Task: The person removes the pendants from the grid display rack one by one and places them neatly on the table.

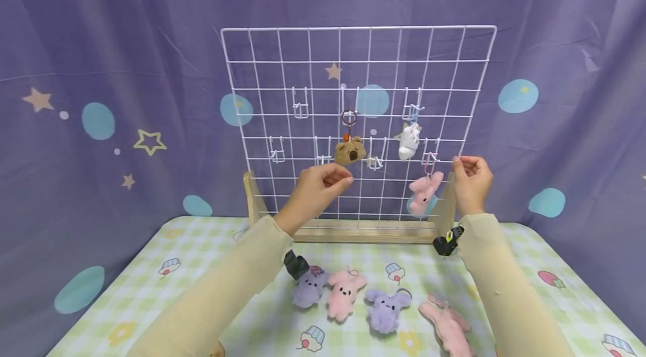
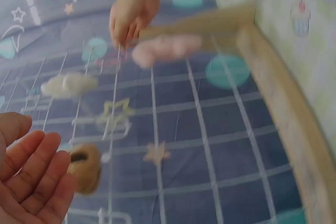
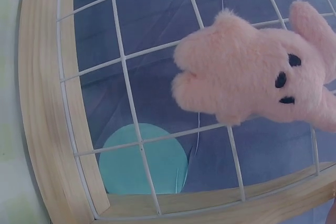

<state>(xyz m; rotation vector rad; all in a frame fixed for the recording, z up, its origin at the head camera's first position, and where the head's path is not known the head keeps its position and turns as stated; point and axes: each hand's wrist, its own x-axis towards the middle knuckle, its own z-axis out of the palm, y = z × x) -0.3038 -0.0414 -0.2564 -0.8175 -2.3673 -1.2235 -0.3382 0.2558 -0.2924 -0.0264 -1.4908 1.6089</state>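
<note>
A white wire grid (image 1: 355, 27) stands in a wooden base (image 1: 363, 232). My left hand (image 1: 318, 191), fingers loosely bent and holding nothing, is just below the brown bear charm (image 1: 349, 151); the left wrist view shows this hand (image 2: 34, 174) beside the bear (image 2: 85, 169). At the grid's right edge, my right hand (image 1: 471, 180) pinches the wire between thumb and fingers. Beside it a pink bunny charm (image 1: 425, 193) hangs from a hook; it fills much of the right wrist view (image 3: 252, 72). A white plush charm (image 1: 409, 142) hangs above the bunny.
Other hooks (image 1: 300, 110) on the grid hold nothing. On the checkered tablecloth (image 1: 151, 284) lie purple plush charms (image 1: 386, 312) and pink ones (image 1: 345, 293), with another pink one (image 1: 449, 328) near my right sleeve. A patterned purple curtain (image 1: 126, 37) hangs behind.
</note>
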